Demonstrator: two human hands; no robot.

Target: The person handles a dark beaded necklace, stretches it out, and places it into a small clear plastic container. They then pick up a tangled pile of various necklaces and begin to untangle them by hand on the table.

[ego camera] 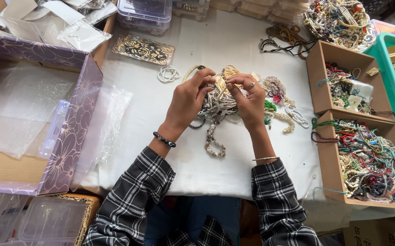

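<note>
Your left hand (189,99) and right hand (249,101) meet over the middle of the desk (225,164). Both grips are closed: the fingertips of each hand pinch a pale beaded bracelet (225,82) held up between them. Just below the hands lies a tangled heap of bracelets (215,116), one strand trailing toward you. A small white bead bracelet (168,74) lies apart to the upper left of the heap, near a flat black and gold pouch (143,49). To your right stand two open cardboard trays, the far tray (318,86) and the near tray (332,173), both filled with mixed coloured strings and beads. To your left is a purple flowered box (72,132) holding clear plastic bags (20,114). Clear plastic boxes (145,13) stand at the far edge of the desk.
</note>
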